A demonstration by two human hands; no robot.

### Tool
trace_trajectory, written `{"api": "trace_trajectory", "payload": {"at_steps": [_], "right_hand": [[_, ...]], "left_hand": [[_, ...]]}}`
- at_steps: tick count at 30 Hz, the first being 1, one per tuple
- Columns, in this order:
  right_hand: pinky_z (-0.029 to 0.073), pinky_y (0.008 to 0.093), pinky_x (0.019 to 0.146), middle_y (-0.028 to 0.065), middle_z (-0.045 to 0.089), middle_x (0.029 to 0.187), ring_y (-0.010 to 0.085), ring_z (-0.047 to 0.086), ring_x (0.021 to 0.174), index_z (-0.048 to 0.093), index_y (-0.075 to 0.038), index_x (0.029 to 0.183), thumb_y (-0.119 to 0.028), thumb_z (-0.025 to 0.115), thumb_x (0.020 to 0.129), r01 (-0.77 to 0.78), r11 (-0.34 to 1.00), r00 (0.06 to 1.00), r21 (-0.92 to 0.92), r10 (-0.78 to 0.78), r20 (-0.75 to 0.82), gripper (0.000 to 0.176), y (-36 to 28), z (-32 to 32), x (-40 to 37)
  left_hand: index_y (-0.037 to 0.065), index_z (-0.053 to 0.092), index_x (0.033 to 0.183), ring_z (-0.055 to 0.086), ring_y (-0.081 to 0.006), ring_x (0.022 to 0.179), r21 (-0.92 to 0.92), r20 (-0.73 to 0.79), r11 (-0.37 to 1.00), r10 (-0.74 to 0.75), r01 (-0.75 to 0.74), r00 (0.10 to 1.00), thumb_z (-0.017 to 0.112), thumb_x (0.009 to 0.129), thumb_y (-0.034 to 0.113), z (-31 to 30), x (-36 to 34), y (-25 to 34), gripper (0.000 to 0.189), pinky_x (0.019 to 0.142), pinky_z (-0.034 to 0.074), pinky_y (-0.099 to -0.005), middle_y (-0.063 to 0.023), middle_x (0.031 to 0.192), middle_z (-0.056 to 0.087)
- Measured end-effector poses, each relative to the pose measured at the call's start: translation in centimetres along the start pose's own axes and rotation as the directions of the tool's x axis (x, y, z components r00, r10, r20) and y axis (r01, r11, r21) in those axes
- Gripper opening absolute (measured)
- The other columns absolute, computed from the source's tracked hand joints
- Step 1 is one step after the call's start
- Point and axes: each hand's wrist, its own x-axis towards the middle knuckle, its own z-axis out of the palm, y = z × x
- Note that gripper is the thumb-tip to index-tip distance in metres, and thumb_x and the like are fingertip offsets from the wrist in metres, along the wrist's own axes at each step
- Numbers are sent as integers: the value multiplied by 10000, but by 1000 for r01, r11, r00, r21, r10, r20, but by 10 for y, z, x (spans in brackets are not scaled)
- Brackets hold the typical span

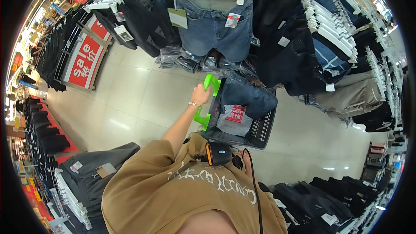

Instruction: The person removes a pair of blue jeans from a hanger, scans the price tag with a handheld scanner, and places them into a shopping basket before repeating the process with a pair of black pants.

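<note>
My left hand (200, 93) is stretched forward and closed around the bright green handle (208, 99) of a black shopping cart (260, 132). A bracelet sits on that wrist. In the cart lie folded blue jeans (249, 95) and a plastic-wrapped garment with a red label (234, 119). Only a sliver of my right hand (248, 159) shows, close against my chest. It holds a black and orange handheld scanner (219, 153), whose black cable (256, 186) runs down over my brown shirt.
Racks of jeans and dark trousers on white hangers (212, 21) crowd the aisle ahead and to the right. A red sale sign (84, 58) stands at the left. More hung trousers (86, 177) are at the lower left and lower right. Pale tiled floor (130, 99) lies between the racks.
</note>
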Motion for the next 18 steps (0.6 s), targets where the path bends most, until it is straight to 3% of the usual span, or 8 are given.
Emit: {"api": "trace_trajectory", "payload": {"at_steps": [1,3,6,9,16,18], "right_hand": [[487,284,633,67,648,717,162,607,665,669,28,826,-183,660,792,-4,1000,1000,-7,4,10,213,3,2,1],[488,290,648,63,652,704,163,607,668,685,27,805,-159,659,754,104,973,993,-205,-114,-35,195,3,8,3],[488,295,657,59,656,710,159,606,670,691,26,801,-150,652,729,159,944,983,-289,-178,-40,194,7,17,9],[489,305,663,67,659,725,160,608,676,692,21,809,-168,656,744,85,941,993,-327,-106,-47,203,-6,27,3],[491,315,694,107,673,780,177,624,706,696,18,838,-206,633,794,25,992,998,-126,-32,-54,237,-29,69,-9],[495,326,709,136,688,807,196,646,741,700,25,853,-203,623,789,151,911,971,-383,-210,-116,249,-23,90,-6]], "left_hand": [[-53,528,952,638,-276,485,-139,84,988,-57,69,995,572,875,228,-7,-6,11,295,461,524,-381,-182,648,632],[-57,522,937,634,-262,479,-190,100,977,-80,98,992,571,879,212,-12,-9,17,280,438,520,-370,-169,632,623],[-63,512,916,619,-231,462,-257,136,956,-107,139,985,568,884,180,-18,-9,20,251,389,496,-341,-141,605,603],[-56,513,908,598,-203,446,-288,166,947,-96,142,981,569,879,161,-27,-7,17,226,364,470,-322,-122,596,593],[-2,541,908,571,-177,448,-365,225,920,-62,143,972,558,834,117,-52,13,-10,142,373,444,-338,-108,598,586],[7,542,910,563,-173,445,-406,245,902,-44,144,969,552,830,111,-60,22,-24,132,369,433,-334,-101,591,578]]}}
